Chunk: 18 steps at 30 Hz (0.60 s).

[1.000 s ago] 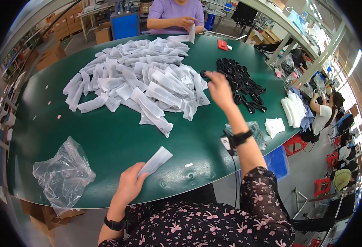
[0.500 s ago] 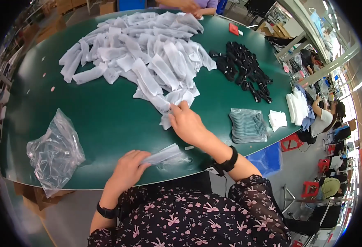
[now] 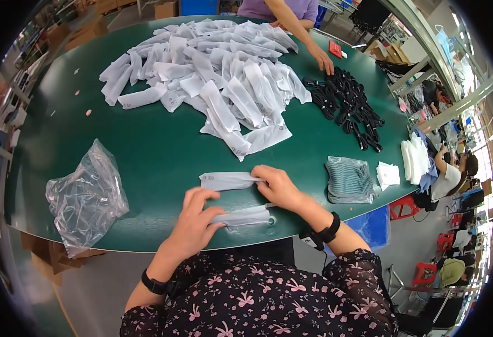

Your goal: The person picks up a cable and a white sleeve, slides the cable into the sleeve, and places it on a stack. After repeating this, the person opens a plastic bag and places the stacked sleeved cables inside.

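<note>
My left hand (image 3: 193,222) has its thumb and lower fingers pinched on the left end of a narrow white pouch (image 3: 243,216), which lies close to the table's near edge. Its upper fingers are raised and point toward a second white pouch (image 3: 226,180), a little farther off. That second pouch lies crosswise, its right end pinched in my right hand (image 3: 277,188). Beyond both hands spreads a large heap of similar translucent white pouches (image 3: 218,67), some with small dark printing. What the pouches contain cannot be made out.
Bundled black cables (image 3: 350,104) lie at the right of the green table (image 3: 156,219), where a co-worker's hand (image 3: 320,59) reaches. A clear plastic bag (image 3: 89,199) rests at left. At right are a bagged grey-green striped item (image 3: 349,180) and white folded pieces (image 3: 388,174).
My right hand has drawn a pouch from the heap toward me. My left hand's upper fingers have lifted. The co-worker's arm has reached over to the black cables.
</note>
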Each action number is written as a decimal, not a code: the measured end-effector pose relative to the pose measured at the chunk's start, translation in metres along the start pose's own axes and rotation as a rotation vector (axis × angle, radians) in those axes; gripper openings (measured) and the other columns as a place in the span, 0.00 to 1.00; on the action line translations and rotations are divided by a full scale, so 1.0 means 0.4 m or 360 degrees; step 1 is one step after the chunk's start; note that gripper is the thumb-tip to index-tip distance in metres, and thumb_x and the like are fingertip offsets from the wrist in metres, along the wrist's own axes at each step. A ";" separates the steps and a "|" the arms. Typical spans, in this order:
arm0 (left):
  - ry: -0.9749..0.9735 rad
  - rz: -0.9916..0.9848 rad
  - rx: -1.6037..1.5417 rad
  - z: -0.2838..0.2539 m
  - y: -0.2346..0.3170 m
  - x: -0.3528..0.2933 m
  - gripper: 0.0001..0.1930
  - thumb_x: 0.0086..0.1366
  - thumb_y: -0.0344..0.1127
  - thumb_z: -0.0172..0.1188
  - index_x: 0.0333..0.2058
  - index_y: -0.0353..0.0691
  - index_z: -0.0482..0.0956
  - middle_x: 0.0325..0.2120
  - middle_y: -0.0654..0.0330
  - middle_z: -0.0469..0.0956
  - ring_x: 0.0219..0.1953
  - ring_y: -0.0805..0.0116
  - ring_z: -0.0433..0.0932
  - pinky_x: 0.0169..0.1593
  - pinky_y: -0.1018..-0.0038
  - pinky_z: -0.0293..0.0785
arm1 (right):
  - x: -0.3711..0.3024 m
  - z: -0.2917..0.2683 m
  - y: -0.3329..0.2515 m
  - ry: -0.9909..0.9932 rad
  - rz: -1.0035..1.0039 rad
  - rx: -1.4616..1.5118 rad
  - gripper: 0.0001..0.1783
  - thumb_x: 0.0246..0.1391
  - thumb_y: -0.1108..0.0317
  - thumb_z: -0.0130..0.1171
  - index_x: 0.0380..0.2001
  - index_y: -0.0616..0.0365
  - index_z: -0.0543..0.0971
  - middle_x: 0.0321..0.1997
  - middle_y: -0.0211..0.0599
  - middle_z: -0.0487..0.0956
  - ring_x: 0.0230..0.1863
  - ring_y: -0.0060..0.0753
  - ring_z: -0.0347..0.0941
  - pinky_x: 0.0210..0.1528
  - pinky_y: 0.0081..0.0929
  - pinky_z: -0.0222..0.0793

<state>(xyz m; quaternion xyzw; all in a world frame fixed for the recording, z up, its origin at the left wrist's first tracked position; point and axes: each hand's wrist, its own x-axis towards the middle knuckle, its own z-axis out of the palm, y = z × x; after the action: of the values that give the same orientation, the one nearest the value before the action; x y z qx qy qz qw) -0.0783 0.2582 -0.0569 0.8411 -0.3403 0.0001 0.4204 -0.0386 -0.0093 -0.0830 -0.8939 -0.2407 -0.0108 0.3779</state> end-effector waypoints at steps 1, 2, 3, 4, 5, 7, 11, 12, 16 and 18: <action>0.0114 0.0081 0.0108 -0.003 0.006 0.010 0.13 0.51 0.27 0.67 0.37 0.39 0.76 0.49 0.54 0.73 0.51 0.51 0.70 0.53 0.60 0.67 | -0.007 0.006 -0.011 0.0001 0.0005 0.0005 0.10 0.46 0.79 0.54 0.36 0.61 0.72 0.34 0.44 0.73 0.34 0.51 0.71 0.34 0.37 0.68; 0.0229 0.0163 0.0217 -0.003 0.008 0.015 0.14 0.51 0.27 0.67 0.37 0.39 0.76 0.51 0.54 0.71 0.54 0.51 0.68 0.56 0.59 0.66 | -0.013 0.011 -0.022 -0.0023 0.0009 0.0009 0.10 0.47 0.79 0.54 0.35 0.60 0.72 0.34 0.43 0.73 0.34 0.51 0.72 0.34 0.39 0.68; 0.0226 0.0161 0.0221 -0.002 0.011 0.015 0.14 0.51 0.27 0.67 0.37 0.39 0.76 0.51 0.54 0.71 0.54 0.51 0.68 0.56 0.59 0.66 | -0.018 0.014 -0.033 -0.0047 0.0009 0.0012 0.09 0.48 0.78 0.53 0.35 0.59 0.72 0.35 0.43 0.73 0.35 0.52 0.72 0.35 0.40 0.69; 0.0217 0.0127 0.0260 0.001 0.013 0.013 0.14 0.50 0.27 0.67 0.37 0.39 0.76 0.51 0.54 0.72 0.53 0.51 0.69 0.56 0.59 0.65 | -0.025 0.018 -0.040 -0.0070 0.0007 0.0015 0.08 0.48 0.78 0.53 0.34 0.58 0.71 0.35 0.43 0.72 0.36 0.53 0.72 0.36 0.42 0.69; 0.0217 0.0101 0.0301 0.005 0.010 0.017 0.14 0.50 0.27 0.68 0.37 0.39 0.76 0.51 0.54 0.72 0.53 0.51 0.69 0.57 0.60 0.65 | -0.030 0.020 -0.040 -0.0066 -0.0001 0.0011 0.08 0.48 0.78 0.53 0.34 0.58 0.71 0.35 0.43 0.72 0.36 0.53 0.72 0.36 0.42 0.69; 0.0226 0.0080 0.0350 0.016 -0.006 0.020 0.15 0.49 0.27 0.68 0.37 0.40 0.76 0.51 0.53 0.72 0.53 0.52 0.69 0.57 0.60 0.64 | -0.046 0.027 -0.039 -0.0223 -0.0262 -0.0090 0.10 0.47 0.78 0.53 0.35 0.57 0.72 0.36 0.42 0.73 0.35 0.52 0.72 0.35 0.40 0.69; -0.0058 0.0097 0.0170 0.034 -0.048 -0.007 0.16 0.49 0.27 0.68 0.38 0.39 0.76 0.51 0.52 0.72 0.52 0.51 0.70 0.56 0.60 0.65 | -0.003 -0.024 -0.042 -0.0164 -0.0330 -0.0030 0.14 0.44 0.80 0.55 0.37 0.55 0.74 0.38 0.41 0.73 0.37 0.49 0.73 0.36 0.37 0.70; -0.0064 0.0084 0.0192 0.032 -0.050 -0.010 0.17 0.49 0.27 0.68 0.40 0.39 0.76 0.50 0.51 0.72 0.52 0.51 0.70 0.56 0.60 0.65 | 0.019 -0.041 -0.037 -0.0096 -0.0297 0.0024 0.16 0.43 0.80 0.55 0.38 0.55 0.75 0.39 0.41 0.74 0.38 0.48 0.73 0.36 0.36 0.70; -0.0029 0.0019 0.0180 0.045 -0.037 -0.017 0.21 0.50 0.27 0.67 0.44 0.38 0.75 0.49 0.51 0.72 0.51 0.51 0.70 0.54 0.61 0.66 | 0.114 -0.053 0.022 0.0341 -0.0208 -0.0521 0.16 0.41 0.81 0.56 0.38 0.56 0.76 0.38 0.42 0.75 0.39 0.47 0.75 0.37 0.37 0.72; 0.0099 -0.0118 0.0071 0.058 -0.031 -0.023 0.23 0.50 0.26 0.66 0.48 0.37 0.74 0.48 0.52 0.73 0.49 0.51 0.70 0.53 0.62 0.66 | 0.141 -0.034 0.061 0.0450 -0.0372 -0.0775 0.15 0.41 0.81 0.55 0.36 0.58 0.76 0.37 0.43 0.75 0.37 0.48 0.75 0.36 0.37 0.72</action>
<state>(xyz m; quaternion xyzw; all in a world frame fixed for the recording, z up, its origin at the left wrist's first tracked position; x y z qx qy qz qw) -0.0849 0.2524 -0.0836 0.8619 -0.2956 0.0182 0.4115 0.0242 -0.0093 -0.0781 -0.9141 -0.2773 -0.2359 0.1786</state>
